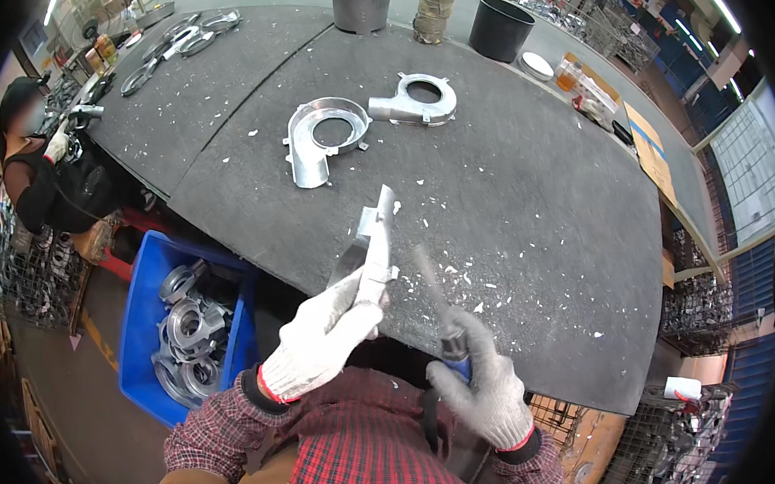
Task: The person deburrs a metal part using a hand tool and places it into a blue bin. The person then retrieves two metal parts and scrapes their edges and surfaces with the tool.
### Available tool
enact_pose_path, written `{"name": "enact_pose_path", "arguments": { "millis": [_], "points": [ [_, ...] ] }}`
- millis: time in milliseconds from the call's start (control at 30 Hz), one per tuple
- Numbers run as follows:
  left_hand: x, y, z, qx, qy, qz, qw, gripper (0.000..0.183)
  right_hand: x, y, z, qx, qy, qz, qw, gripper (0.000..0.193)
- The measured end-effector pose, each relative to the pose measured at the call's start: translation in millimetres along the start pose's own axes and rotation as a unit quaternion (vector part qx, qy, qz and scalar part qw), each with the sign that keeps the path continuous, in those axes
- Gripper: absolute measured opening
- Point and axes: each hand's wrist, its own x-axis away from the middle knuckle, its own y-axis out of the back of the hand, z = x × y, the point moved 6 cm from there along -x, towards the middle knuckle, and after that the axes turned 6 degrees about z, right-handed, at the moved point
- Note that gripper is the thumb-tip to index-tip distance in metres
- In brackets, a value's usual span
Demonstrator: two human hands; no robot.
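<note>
The left hand, white-gloved, is closing its fingers and thumb around the near end of a silvery metal casting, which is standing edge-up and reaching forward from that hand over the counter. To its right, the gloved right hand is curling around the blue handle of a slim tool; the blade is pointing forward, blurred, and showing apart from the casting. Left of the left hand, a blue bin is holding more castings. Pale flakes are lying scattered just ahead of the right hand. Farther ahead of the left hand, a scroll-shaped casting is lying beside a second round housing. Far forward and left of the left hand, a co-worker is standing by the counter. Beyond both hands, a gray bucket and a black bucket are standing near the far edge.
</note>
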Motion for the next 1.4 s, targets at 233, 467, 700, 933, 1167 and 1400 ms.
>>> {"name": "enact_pose_path", "arguments": {
  "millis": [233, 467, 700, 933, 1167, 1400],
  "points": [
    [8, -6, -7, -0.054, 0.007, 0.102, 0.993, 0.066, -9, 4, 19, 0.137, 0.053, 0.103, 0.984, 0.069],
    [7, -1, -1, -0.075, -0.021, 0.099, 0.992, 0.047, -7, 22, 36, 0.237, 0.085, 0.098, 0.963, 0.067],
    [9, 3, -2, -0.147, -0.045, 0.084, 0.985, 0.033, -6, 13, 32, 0.236, 0.059, 0.122, 0.962, 0.066],
    [5, 1, -4, -0.173, -0.056, 0.077, 0.980, 0.035, -4, 7, 29, 0.261, 0.029, 0.104, 0.959, 0.064],
    [5, 4, -8, -0.174, -0.061, 0.070, 0.980, 0.039, -7, 6, 28, 0.229, 0.038, 0.076, 0.970, 0.065],
    [-2, -3, -47, -0.275, -0.016, 0.053, 0.960, 0.052, -1, 9, 43, 0.297, 0.099, 0.021, 0.949, 0.063]
  ]
}}
